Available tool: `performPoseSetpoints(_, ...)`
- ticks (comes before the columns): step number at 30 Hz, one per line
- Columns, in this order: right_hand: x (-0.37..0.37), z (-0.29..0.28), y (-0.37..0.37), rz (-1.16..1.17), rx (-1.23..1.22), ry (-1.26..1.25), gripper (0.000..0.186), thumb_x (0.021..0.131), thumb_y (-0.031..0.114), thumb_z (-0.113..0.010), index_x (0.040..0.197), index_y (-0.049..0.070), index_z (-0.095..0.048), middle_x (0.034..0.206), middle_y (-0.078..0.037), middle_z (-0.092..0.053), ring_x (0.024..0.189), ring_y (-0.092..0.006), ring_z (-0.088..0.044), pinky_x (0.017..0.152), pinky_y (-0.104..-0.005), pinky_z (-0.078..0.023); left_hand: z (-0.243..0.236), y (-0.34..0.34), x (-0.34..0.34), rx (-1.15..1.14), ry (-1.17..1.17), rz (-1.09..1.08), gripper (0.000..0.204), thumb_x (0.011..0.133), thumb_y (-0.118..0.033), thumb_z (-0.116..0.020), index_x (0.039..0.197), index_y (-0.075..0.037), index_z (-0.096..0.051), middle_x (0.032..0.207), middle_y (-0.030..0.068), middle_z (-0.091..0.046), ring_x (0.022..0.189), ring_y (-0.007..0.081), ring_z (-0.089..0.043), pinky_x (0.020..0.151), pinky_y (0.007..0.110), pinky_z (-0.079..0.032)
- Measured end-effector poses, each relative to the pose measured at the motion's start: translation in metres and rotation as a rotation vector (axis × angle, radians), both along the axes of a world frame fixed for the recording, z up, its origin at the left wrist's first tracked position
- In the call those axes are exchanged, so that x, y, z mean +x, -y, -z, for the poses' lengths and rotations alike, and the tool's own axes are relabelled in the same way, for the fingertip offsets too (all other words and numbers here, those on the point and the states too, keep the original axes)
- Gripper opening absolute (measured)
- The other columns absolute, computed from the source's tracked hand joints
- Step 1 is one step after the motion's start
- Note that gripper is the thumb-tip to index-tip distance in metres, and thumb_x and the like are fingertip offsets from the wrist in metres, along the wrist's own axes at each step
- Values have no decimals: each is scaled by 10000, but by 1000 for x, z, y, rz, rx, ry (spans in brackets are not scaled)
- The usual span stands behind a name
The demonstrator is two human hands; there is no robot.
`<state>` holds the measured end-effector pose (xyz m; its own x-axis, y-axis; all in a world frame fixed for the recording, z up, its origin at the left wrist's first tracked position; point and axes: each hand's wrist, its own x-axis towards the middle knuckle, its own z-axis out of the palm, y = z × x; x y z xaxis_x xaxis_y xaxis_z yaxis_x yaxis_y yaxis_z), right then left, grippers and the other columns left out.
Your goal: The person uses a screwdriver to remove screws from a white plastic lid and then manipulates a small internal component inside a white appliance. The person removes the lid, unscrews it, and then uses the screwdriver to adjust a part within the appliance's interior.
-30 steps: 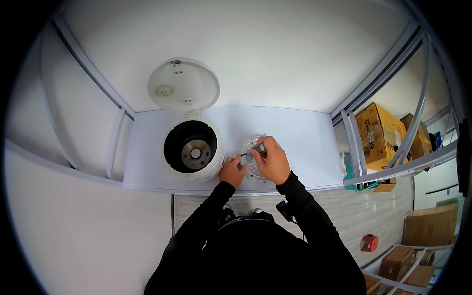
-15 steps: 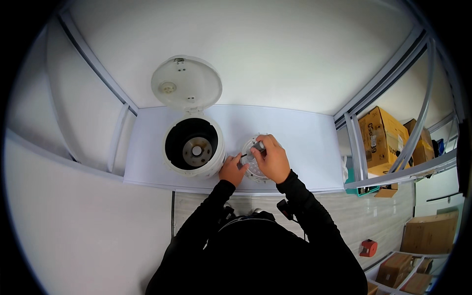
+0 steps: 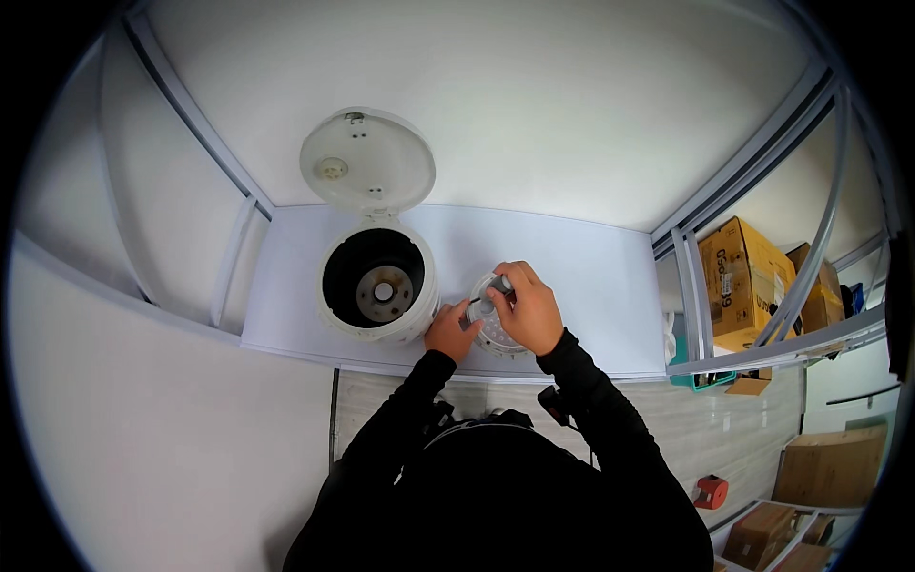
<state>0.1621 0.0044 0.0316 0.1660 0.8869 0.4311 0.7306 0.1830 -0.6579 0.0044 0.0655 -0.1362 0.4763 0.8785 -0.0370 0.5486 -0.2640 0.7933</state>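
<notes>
A white rice cooker (image 3: pixel 419 300) stands with its round lid (image 3: pixel 391 157) raised at the back and a bare heating plate (image 3: pixel 372 296) inside, a pale disc at its middle. Right of it is a round, translucent, perforated plate (image 3: pixel 498 340) with a rim. My left hand (image 3: pixel 451 334) grips the plate's left side, fingers closed, beside a thin dark piece I cannot make out clearly. My right hand (image 3: pixel 529 310) pinches a small grey piece (image 3: pixel 499 283) on top of the plate, its thumb bent over it. The fingers partly hide this piece.
The white bench (image 3: pixel 610 276) sits between frame posts and a back panel. At the right are yellow and brown cardboard boxes (image 3: pixel 742 281) and a teal crate (image 3: pixel 681 353). A small red object (image 3: pixel 710 491) lies on the floor near more boxes and shelving.
The view has shifted slightly, so the cooker, bench and boxes appear a little displaced. My two hands stay on the plate and grey piece, with very little movement.
</notes>
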Motion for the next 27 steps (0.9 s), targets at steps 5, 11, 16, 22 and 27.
performPoseSetpoints(5,1,0,-1,-6,-18,-15,285,888,61,-734,1146,54,-612,1054,-140,-646,710,-325,-693,639,-407,-546,-1,-1,-1,6,-36,11,650,864,-408,-779,1403,-75,-631,1049,116,-648,973,294,-646,848,402,-532)
performPoseSetpoints(11,2,3,-5,-17,13,58,303,880,72,-742,1158,59,-622,1047,-129,-644,725,-329,-676,655,-411,-538,0,-1,-1,34,-57,32,654,888,-449,-744,1417,-83,-623,1061,119,-642,975,298,-645,848,405,-530)
performPoseSetpoints(16,1,-3,-9,-60,-22,100,290,871,50,-736,1138,61,-621,1052,-122,-638,777,-331,-676,682,-414,-546,-4,-1,-1,12,-100,54,629,913,-438,-712,1437,-109,-603,1117,96,-623,1053,298,-633,887,413,-528)
performPoseSetpoints(22,3,-17,-23,-217,-41,249,252,882,37,-703,1122,55,-627,1068,-128,-641,846,-354,-669,756,-431,-552,-2,-4,-1,0,-101,70,612,905,-421,-722,1424,-117,-611,1109,98,-622,1050,300,-632,884,420,-527)
performPoseSetpoints(27,8,-14,-38,-194,-192,187,246,882,48,-672,1124,59,-632,1087,-148,-643,867,-395,-659,783,-459,-546,-5,-5,1,0,-91,66,607,894,-412,-737,1420,-135,-617,1060,97,-619,1012,300,-632,861,425,-526)
